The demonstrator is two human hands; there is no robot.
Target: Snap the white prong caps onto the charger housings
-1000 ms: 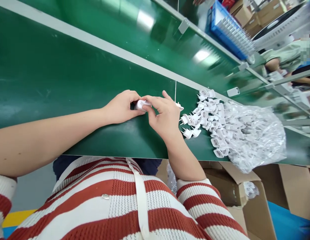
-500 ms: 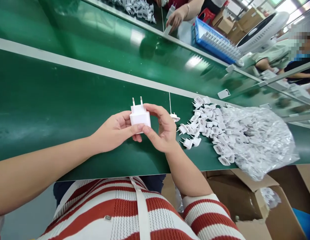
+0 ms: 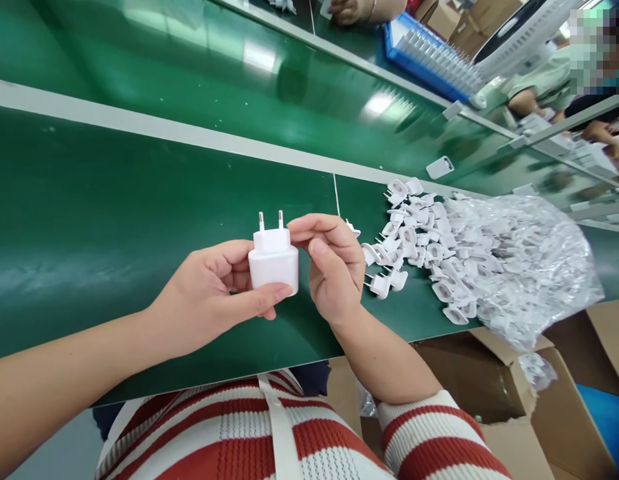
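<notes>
My left hand point(image 3: 219, 287) is closed around a white two-pin plug charger point(image 3: 274, 270). Its thumb lies across the charger's lower front, and the other fingers are behind and beside it. The charger is upright above the green work surface, metal pins pointing up. My right hand point(image 3: 336, 267) is at the charger's right side, fingertips at its upper corner and thumb lifted off, with nothing gripped. Just beyond that hand, partly hidden by it, lie white plug pieces point(image 3: 379, 285) from a loose pile.
A clear plastic bag point(image 3: 534, 260) full of white plug parts lies on the green table point(image 3: 114, 220) at right. Beyond the pale strip is a flat white piece point(image 3: 440, 167). Across the line stand a blue tray point(image 3: 434, 63) and co-workers. Open cardboard boxes point(image 3: 569, 407) sit below the edge.
My right thumb has come off the charger's front. The charger and both hands appear lower and closer. The co-worker's hand at the top has shifted in view.
</notes>
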